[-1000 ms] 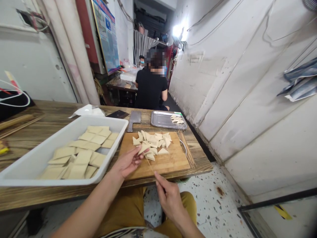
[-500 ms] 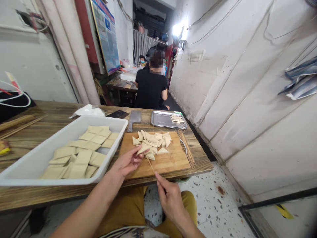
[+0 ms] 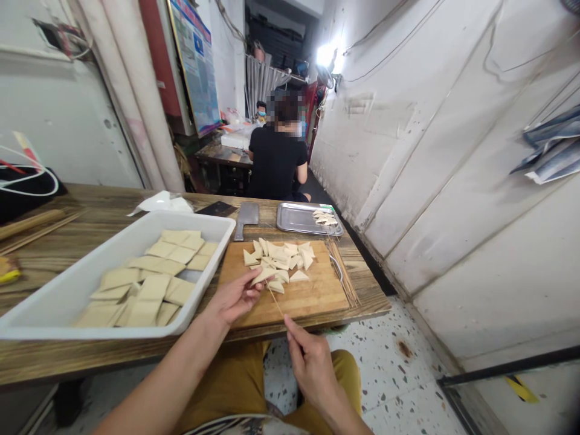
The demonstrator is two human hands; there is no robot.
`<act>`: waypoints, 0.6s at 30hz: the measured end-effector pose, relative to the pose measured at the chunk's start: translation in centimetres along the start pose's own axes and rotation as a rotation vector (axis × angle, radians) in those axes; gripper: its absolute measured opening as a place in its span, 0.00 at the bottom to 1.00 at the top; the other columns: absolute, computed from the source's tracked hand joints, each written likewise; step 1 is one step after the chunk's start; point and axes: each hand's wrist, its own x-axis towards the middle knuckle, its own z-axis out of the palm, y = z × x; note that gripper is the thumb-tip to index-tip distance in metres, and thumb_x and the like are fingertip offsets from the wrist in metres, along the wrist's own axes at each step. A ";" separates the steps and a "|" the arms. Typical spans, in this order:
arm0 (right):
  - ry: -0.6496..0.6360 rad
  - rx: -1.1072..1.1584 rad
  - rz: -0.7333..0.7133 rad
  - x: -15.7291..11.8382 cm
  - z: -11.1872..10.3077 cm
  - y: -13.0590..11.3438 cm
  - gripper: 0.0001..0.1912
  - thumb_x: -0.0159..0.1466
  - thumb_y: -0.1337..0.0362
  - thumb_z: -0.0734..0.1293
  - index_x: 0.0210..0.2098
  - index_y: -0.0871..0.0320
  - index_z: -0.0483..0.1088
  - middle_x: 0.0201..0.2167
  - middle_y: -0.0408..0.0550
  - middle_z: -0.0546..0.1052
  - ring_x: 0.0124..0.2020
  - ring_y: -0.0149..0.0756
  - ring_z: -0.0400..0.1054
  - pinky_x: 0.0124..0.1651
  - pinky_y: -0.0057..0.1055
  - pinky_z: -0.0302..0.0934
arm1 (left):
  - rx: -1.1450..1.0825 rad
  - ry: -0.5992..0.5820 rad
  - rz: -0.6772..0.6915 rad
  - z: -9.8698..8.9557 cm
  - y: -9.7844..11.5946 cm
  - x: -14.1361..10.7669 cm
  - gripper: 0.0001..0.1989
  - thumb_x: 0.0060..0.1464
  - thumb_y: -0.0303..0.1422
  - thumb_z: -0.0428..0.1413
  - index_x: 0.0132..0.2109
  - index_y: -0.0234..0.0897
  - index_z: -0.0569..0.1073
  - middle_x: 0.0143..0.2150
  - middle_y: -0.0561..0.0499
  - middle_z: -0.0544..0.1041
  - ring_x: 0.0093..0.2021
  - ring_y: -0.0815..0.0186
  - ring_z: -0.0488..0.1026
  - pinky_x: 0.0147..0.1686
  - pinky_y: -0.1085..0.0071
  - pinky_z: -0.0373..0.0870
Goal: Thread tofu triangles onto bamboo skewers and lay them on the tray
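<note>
Head view: left hand [image 3: 233,298] closed on a pressed-tofu triangle [image 3: 261,276] at the fingertips, right hand [image 3: 312,370] pinching a bamboo skewer [image 3: 274,300], its tip just below that triangle. Just past the left hand, a loose pile of cut triangles [image 3: 281,258] on the wooden cutting board [image 3: 312,302]. Beyond the grip, only a small stack of triangles [image 3: 324,217] on the steel tray [image 3: 290,220]. Left of the grip, the white plastic tray [image 3: 58,296] holds many larger tofu pieces [image 3: 154,289], a much bigger share. Cleaver [image 3: 247,217] lying beyond the board, loose skewers [image 3: 344,279] right of it.
</note>
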 end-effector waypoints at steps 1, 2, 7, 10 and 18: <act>-0.001 -0.004 -0.002 0.0 0.0 0.0 0.20 0.66 0.69 0.58 0.55 0.59 0.69 0.43 0.53 0.79 0.36 0.36 0.77 0.40 0.28 0.70 | 0.006 0.001 0.005 0.0 -0.1 0.0 0.03 0.57 0.22 0.51 0.34 0.31 0.64 0.33 0.43 0.73 0.18 0.80 0.62 0.10 0.88 0.54; -0.006 -0.007 -0.003 0.0 0.0 -0.1 0.20 0.66 0.69 0.58 0.55 0.59 0.69 0.44 0.53 0.79 0.36 0.36 0.77 0.40 0.27 0.69 | 0.014 -0.001 0.010 -0.1 -0.1 0.1 0.03 0.57 0.22 0.51 0.34 0.30 0.64 0.33 0.43 0.74 0.18 0.80 0.62 0.10 0.88 0.54; -0.022 -0.032 0.013 0.0 -0.1 -0.1 0.20 0.66 0.69 0.57 0.55 0.61 0.70 0.41 0.54 0.80 0.33 0.36 0.76 0.38 0.27 0.69 | 0.067 -0.049 0.022 -0.5 -0.5 0.4 0.00 0.57 0.22 0.51 0.36 0.27 0.66 0.34 0.40 0.75 0.19 0.80 0.62 0.11 0.88 0.54; -0.024 -0.050 0.024 -0.1 0.0 0.0 0.20 0.66 0.68 0.56 0.54 0.62 0.70 0.36 0.55 0.80 0.30 0.36 0.76 0.36 0.27 0.69 | 0.117 -0.049 0.031 -0.7 -0.7 0.5 0.02 0.56 0.22 0.53 0.37 0.26 0.68 0.34 0.38 0.76 0.19 0.80 0.63 0.11 0.88 0.54; 0.029 -0.025 0.011 -0.3 0.3 0.1 0.21 0.66 0.67 0.56 0.55 0.62 0.69 0.34 0.54 0.80 0.29 0.35 0.75 0.36 0.27 0.69 | 0.241 -0.111 0.177 -0.6 -1.9 0.2 0.08 0.56 0.28 0.54 0.40 0.27 0.74 0.35 0.40 0.78 0.24 0.73 0.70 0.16 0.81 0.63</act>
